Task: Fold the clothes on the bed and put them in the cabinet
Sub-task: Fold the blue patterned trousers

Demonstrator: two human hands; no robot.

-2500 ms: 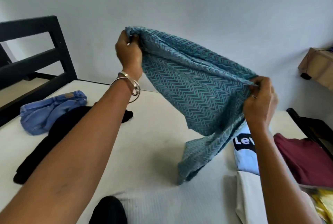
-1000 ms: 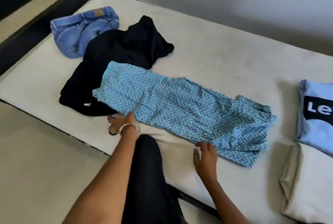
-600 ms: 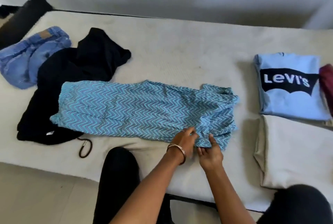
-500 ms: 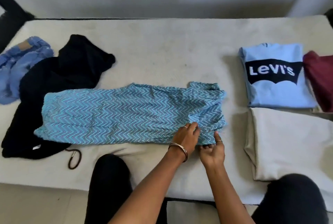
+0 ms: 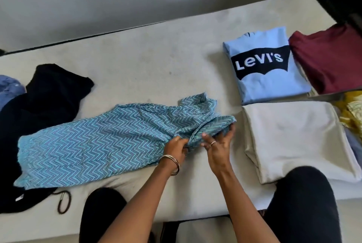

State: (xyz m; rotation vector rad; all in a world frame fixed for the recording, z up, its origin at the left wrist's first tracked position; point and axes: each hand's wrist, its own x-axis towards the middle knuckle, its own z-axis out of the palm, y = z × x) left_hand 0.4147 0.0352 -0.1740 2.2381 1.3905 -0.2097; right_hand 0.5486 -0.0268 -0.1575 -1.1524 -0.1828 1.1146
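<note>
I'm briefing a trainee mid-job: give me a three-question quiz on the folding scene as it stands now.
1. True or false: both hands grip the same end of the teal zigzag garment.
2. Which folded item lies nearest the right hand? A. maroon shirt B. cream garment C. light-blue Levi's shirt
3. What small loop lies on the bed near the black garment?

Key:
1. True; the left hand and right hand both hold its right end.
2. B.
3. A dark hair tie.
</note>
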